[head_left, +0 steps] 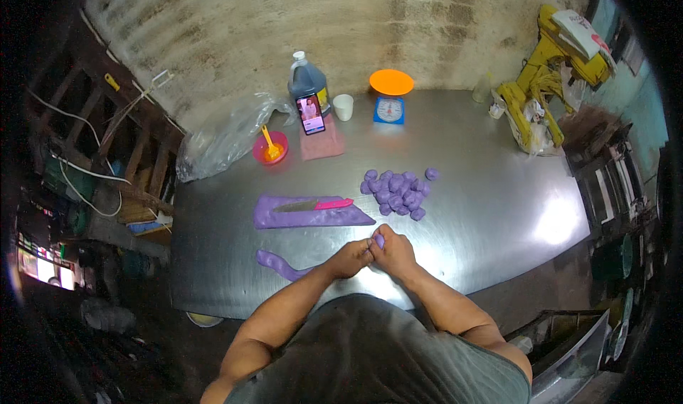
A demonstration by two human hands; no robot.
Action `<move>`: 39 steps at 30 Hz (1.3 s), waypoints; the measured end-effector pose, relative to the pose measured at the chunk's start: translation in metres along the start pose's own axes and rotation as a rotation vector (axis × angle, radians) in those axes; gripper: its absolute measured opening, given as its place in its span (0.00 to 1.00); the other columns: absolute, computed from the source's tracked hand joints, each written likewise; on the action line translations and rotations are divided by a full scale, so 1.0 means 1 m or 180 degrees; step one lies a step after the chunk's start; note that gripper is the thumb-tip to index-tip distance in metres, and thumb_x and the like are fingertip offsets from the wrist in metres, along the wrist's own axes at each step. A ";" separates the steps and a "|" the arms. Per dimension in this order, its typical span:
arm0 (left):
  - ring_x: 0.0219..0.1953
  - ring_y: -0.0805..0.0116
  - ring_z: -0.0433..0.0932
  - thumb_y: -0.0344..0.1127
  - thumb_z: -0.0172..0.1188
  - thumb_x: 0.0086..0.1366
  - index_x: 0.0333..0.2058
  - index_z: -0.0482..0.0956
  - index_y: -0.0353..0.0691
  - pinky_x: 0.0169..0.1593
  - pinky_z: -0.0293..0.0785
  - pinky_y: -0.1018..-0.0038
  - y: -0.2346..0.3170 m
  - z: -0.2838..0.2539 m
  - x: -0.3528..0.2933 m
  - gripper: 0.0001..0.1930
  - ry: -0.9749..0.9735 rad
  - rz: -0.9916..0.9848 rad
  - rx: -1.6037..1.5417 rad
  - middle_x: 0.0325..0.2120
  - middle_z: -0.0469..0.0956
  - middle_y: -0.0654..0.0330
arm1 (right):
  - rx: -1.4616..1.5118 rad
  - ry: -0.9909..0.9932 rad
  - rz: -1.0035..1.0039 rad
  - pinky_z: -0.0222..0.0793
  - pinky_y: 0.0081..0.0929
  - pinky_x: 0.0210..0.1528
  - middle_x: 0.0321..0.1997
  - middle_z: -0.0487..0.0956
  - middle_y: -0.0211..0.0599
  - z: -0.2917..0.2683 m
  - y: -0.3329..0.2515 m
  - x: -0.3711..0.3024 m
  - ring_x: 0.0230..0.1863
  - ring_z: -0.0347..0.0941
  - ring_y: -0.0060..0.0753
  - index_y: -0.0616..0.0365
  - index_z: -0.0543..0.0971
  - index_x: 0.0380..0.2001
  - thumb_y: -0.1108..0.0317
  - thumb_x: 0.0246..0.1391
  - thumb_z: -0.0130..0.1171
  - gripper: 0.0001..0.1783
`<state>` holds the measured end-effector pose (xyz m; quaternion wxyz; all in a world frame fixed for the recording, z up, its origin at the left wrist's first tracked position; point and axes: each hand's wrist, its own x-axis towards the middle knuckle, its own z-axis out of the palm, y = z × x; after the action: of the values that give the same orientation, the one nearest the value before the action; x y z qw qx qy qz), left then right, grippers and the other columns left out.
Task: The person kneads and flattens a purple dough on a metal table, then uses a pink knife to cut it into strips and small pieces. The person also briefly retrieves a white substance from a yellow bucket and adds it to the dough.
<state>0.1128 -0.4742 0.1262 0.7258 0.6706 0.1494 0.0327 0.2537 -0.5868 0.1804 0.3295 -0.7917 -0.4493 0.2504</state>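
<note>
Both hands meet just above the front part of the metal table. My right hand (393, 251) is closed around a small piece of purple dough (379, 241), part of which shows between the fingers. Against it, my left hand (350, 259) is closed too, its fingertips at the dough; whatever lies inside them is hidden. Beyond the hands sits a pile of purple dough balls (398, 192). A thick purple dough slab (313, 218) lies to the left, with a pink-handled knife (333, 204) on top. Nearer me, a narrow dough strip (274, 261) runs partly behind my left forearm.
Along the back of the metal table (484, 190) are a plastic bag (228, 144), a pink bowl (265, 142) with a yellow spoon, a jug (304, 76), a propped phone (311, 114), a white cup (343, 106) and a scale (389, 110). Yellow sacks (530, 112) stand at the right.
</note>
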 end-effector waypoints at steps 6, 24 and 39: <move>0.33 0.69 0.72 0.48 0.51 0.77 0.44 0.77 0.40 0.42 0.72 0.65 -0.001 0.007 0.017 0.16 -0.0198 -0.0278 0.1195 0.29 0.74 0.61 | 0.0676 0.0429 -0.0173 0.75 0.52 0.38 0.31 0.83 0.51 0.026 0.064 0.020 0.37 0.81 0.65 0.49 0.75 0.39 0.66 0.53 0.66 0.12; 0.49 0.55 0.82 0.35 0.69 0.61 0.63 0.69 0.38 0.52 0.79 0.62 -0.013 -0.007 -0.021 0.32 0.1005 -0.0005 0.1663 0.48 0.81 0.49 | 0.1852 -0.2568 0.1633 0.75 0.28 0.23 0.35 0.82 0.38 0.052 0.056 0.027 0.25 0.79 0.33 0.54 0.75 0.45 0.33 0.66 0.49 0.32; 0.48 0.69 0.78 0.32 0.62 0.71 0.58 0.74 0.36 0.57 0.75 0.69 0.007 -0.011 -0.005 0.18 0.0746 0.0522 0.0703 0.46 0.81 0.61 | 0.0404 -0.0418 -0.0390 0.75 0.52 0.39 0.33 0.84 0.56 0.019 0.012 0.026 0.37 0.81 0.65 0.54 0.78 0.41 0.50 0.58 0.67 0.20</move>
<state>0.1059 -0.4638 0.1333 0.6202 0.7479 0.1804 0.1531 0.2590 -0.5630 0.1560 0.3635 -0.7222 -0.5007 0.3091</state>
